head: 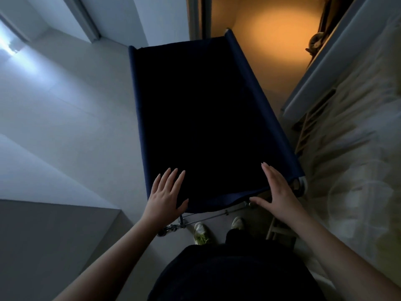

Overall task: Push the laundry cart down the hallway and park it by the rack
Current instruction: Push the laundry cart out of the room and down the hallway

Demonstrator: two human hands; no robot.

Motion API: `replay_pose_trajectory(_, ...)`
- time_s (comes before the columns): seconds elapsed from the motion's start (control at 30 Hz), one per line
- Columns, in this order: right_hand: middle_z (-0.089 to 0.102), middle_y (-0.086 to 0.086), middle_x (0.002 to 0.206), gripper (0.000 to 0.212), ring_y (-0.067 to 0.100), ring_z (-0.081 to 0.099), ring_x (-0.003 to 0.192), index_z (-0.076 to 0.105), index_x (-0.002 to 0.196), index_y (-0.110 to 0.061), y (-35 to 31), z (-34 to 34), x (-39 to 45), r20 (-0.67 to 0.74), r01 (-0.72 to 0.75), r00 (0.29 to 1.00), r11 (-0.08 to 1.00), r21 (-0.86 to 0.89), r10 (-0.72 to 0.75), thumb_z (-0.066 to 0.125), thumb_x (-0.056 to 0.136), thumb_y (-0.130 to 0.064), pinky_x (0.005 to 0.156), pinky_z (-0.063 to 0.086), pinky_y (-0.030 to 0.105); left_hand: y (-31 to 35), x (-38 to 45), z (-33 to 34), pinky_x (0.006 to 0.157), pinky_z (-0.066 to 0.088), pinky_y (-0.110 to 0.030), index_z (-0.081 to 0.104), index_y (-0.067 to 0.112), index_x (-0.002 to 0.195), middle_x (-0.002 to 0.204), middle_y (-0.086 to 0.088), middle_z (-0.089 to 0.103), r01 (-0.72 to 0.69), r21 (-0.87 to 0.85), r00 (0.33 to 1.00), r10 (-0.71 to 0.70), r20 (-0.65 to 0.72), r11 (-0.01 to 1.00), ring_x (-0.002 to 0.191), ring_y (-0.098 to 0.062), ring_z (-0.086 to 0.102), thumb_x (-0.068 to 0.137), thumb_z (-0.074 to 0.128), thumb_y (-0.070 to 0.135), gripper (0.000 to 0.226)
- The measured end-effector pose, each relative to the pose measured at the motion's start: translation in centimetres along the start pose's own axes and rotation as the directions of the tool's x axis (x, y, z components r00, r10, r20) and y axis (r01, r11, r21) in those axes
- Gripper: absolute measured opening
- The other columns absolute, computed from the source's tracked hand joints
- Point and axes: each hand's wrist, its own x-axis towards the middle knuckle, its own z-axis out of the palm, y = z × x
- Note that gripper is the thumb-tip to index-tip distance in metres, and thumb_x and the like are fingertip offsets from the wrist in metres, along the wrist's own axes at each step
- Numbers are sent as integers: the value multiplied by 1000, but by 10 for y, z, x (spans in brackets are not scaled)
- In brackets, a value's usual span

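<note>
The laundry cart (138, 109) is a long dark-blue fabric bin on a metal frame, standing lengthwise in front of me; its inside is too dark to see. My left hand (166, 196) is spread flat over the near left corner of the rim, fingers apart. At the near right corner my right hand (276, 192) is open too, palm toward the rim, thumb by the near edge. Neither hand wraps around anything. A wooden rack (308, 129) with slats stands just right of the cart.
White walls and a door frame (86, 20) close in on the left. Pale plastic-wrapped bundles (358, 161) are stacked along the right. Beyond the cart the floor (271, 29) is lit orange. My feet in light shoes (201, 232) stand behind the cart's metal crossbar (208, 218).
</note>
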Motion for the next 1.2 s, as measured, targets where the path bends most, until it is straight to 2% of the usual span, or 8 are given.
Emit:
replay_pose_trajectory(0.23, 10, -5, 161, 110, 16, 8, 149, -8, 151, -31, 70, -15, 38, 223, 176, 971, 896, -408, -89, 66, 75, -61, 122, 8, 36, 9, -19, 27, 119, 15, -45, 21, 21, 154, 160, -4, 24, 53, 121, 990, -68, 124, 991, 150, -21, 9, 86, 45, 63, 83)
replay_pose_trajectory(0.37, 28, 2, 158, 107, 21, 17, 146, 22, 152, -23, 94, -23, 54, 342, 331, 927, 764, -554, -154, 74, 66, -60, 119, -2, 37, 0, -21, 31, 118, 17, -48, 27, 21, 153, 162, -10, 15, 93, 208, 979, -128, 160, 974, 150, -26, 9, 85, 41, 55, 77)
replay_pose_trajectory(0.5, 33, 6, 155, 99, 25, 22, 144, 37, 146, -20, 113, -25, 68, 359, 356, 921, 706, -612, -153, 79, 63, -54, 118, 3, 43, -13, -24, 33, 119, 14, -51, 32, 20, 151, 162, -11, 15, 149, 276, 957, -209, 203, 950, 150, -28, 10, 85, 38, 53, 74)
replay_pose_trajectory(0.6, 29, 5, 157, 84, 24, 17, 147, 35, 147, -20, 125, -30, 73, 330, 320, 935, 698, -640, -127, 59, 78, -61, 119, 13, 47, -15, -23, 36, 118, 15, -56, 38, 19, 148, 161, -11, 21, 182, 288, 948, -245, 201, 940, 149, -28, 14, 85, 38, 52, 71)
replay_pose_trajectory(0.67, 27, 5, 159, 79, 23, 14, 148, 34, 148, -21, 126, -32, 77, 337, 315, 935, 694, -648, -110, 38, 83, -65, 118, 15, 49, -18, -17, 37, 117, 17, -58, 45, 17, 145, 159, -13, 25, 138, 299, 959, -202, 196, 944, 148, -29, 20, 87, 39, 49, 66)
replay_pose_trajectory(0.77, 28, 6, 158, 77, 23, 18, 147, 33, 148, -19, 124, -33, 85, 365, 339, 924, 689, -641, -115, 32, 86, -64, 118, 16, 48, -30, -1, 39, 116, 21, -56, 55, 13, 137, 155, -17, 31, 2, 346, 974, -80, 213, 938, 146, -31, 23, 88, 36, 47, 62)
replay_pose_trajectory(0.97, 36, 4, 154, 67, 22, 28, 145, 38, 146, -19, 121, -35, 102, 404, 393, 901, 686, -612, -155, 37, 89, -55, 118, 15, 44, -46, 22, 43, 119, 13, -51, 68, 13, 119, 143, -18, 49, 12, 318, 983, -70, 172, 948, 150, -20, -7, 88, 34, 45, 56)
replay_pose_trajectory(1.2, 39, 4, 153, 62, 22, 30, 144, 39, 145, -19, 118, -28, 118, 390, 411, 899, 691, -595, -199, 35, 91, -48, 118, 17, 42, -50, 28, 31, 120, -2, -41, 69, 12, 119, 135, -18, 57, 65, 322, 958, -149, 244, 945, 135, -34, 44, 90, 31, 37, 54)
